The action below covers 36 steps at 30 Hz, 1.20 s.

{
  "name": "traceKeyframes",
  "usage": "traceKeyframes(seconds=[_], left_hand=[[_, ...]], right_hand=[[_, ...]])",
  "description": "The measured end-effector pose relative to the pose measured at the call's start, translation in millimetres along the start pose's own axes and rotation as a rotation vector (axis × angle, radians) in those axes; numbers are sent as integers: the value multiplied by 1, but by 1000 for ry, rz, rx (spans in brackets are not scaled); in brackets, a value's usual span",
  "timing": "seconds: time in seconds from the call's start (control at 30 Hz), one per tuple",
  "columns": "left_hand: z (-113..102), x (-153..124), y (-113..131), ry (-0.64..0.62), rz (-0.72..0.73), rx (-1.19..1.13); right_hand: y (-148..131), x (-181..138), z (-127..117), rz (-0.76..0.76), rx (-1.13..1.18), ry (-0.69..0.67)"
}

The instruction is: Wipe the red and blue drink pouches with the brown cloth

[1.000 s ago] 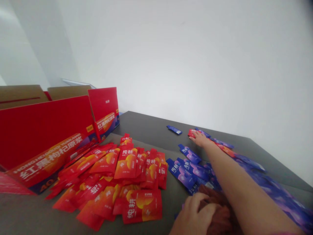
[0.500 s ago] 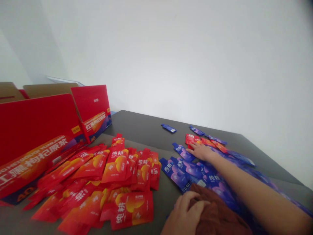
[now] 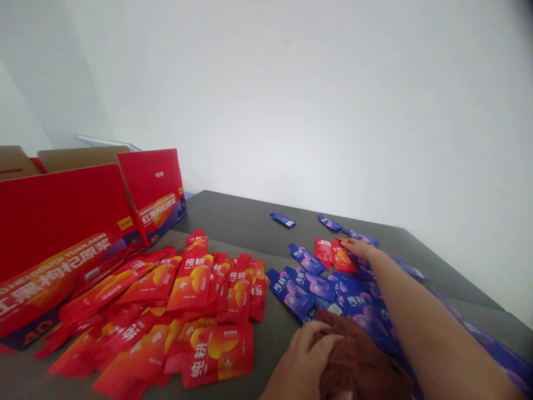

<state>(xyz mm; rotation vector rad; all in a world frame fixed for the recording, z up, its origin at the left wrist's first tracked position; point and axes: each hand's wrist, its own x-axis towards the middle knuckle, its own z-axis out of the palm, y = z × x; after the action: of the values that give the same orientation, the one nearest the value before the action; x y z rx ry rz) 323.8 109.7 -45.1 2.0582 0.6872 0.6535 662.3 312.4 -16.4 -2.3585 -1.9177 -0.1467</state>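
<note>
My right hand [image 3: 358, 248] reaches over the far part of the blue pouch pile, its fingertips together on the top end of a red pouch [image 3: 343, 260]. Another red pouch [image 3: 323, 253] lies against that one, on its left. Below and around them spreads a loose heap of blue pouches [image 3: 325, 286], partly hidden by my right forearm. Near the bottom edge, my left hand [image 3: 302, 361] has its fingers curled on a bunched brown cloth [image 3: 362, 355], which covers the near part of the blue heap.
A big heap of red pouches [image 3: 194, 280] covers the left of the dark table [image 3: 233, 208]. Behind it stands an open red carton [image 3: 66, 216] with raised flaps. Single blue pouches [image 3: 283, 220] lie near the back edge. A white wall [image 3: 291, 100] rises behind.
My right hand has moved right across the red pouches. The red pouches that stretched rightward under my wrist now lie closer together on the left. My left hand stays on the brown cloth.
</note>
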Motion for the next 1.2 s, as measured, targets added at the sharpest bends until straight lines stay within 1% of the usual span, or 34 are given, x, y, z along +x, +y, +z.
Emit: traceKeyframes(seconds=[0.1,0.23,0.33,0.43,0.57,0.67,0.8,0.9,1.0,1.07,1.13,1.2], left_hand=[[-1,0,3,-3,-5,-1],[-5,-1,9,-21,-25,3],[-6,-3,12,-2,-13,0],[-7,-5,14,29,16,-13],[-6,-8,15,71,51,-33],[-7,-9,15,93,48,-51],[-8,-9,16,99,52,-65],[-9,-11,17,116,59,-9],[-10,-14,17,179,85,61],[-10,-15,14,224,114,53],[-9,-14,10,274,127,-8],[-9,-10,6,339,107,-110]], right_hand=[[-3,-1,7,-24,-40,-114],[-7,-12,5,-82,-106,-209],[-14,-25,1,-104,-165,-218],[-24,-41,-1,-111,-205,-186],[-34,-58,-4,-97,-231,-124],[-36,-64,-13,-37,-249,-67],[-34,-71,-36,52,-264,52],[-34,-82,-60,87,-259,178],[-40,-97,-83,82,-229,315],[-48,-110,-96,62,-196,396],[-62,-128,-103,30,-159,462],[-79,-151,-105,-27,-123,507]])
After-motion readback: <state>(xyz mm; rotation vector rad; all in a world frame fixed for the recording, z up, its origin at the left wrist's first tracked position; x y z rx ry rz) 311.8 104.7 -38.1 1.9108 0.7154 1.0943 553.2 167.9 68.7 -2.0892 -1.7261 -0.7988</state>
